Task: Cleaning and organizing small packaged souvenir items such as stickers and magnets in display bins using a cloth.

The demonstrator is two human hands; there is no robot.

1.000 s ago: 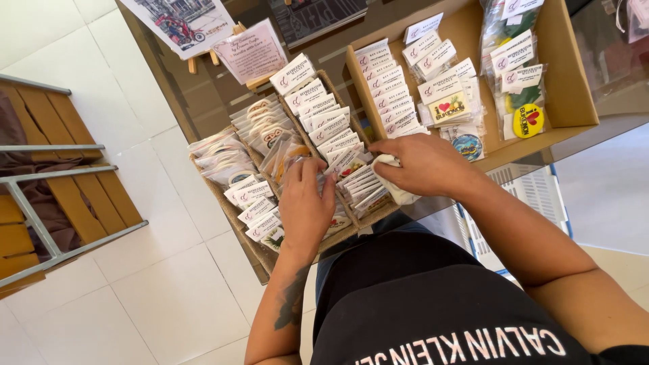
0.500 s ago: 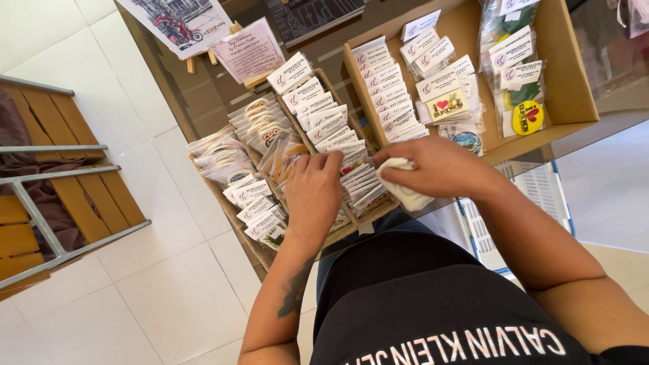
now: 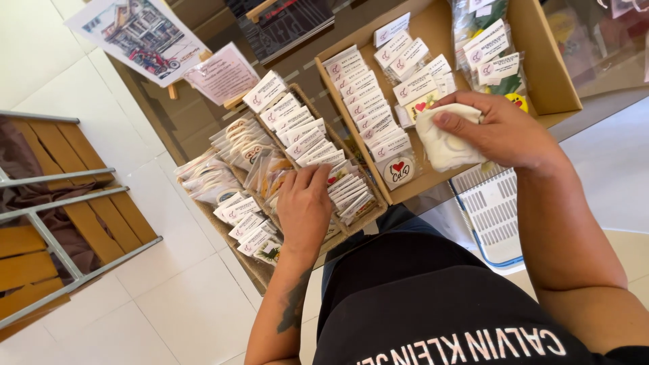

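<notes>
L hand [image 3: 305,209] lies palm down on the packets [image 3: 345,189] in the wicker tray [image 3: 260,269], fingers [image 3: 318,174] curled into the row w/ tips between cards; no clear grip on any one. R hand [image 3: 500,132] is closed round a white cloth [image 3: 443,142], held just over the near edge of the cardboard box [image 3: 547,74]. Below it, a white basket [image 3: 493,216] on the floor. Box holds rows of carded packets, incl. a heart badge [image 3: 399,170]. Farther back on the worktop: a pink leaflet [image 3: 223,73] & a print [image 3: 138,34] on stands.
</notes>
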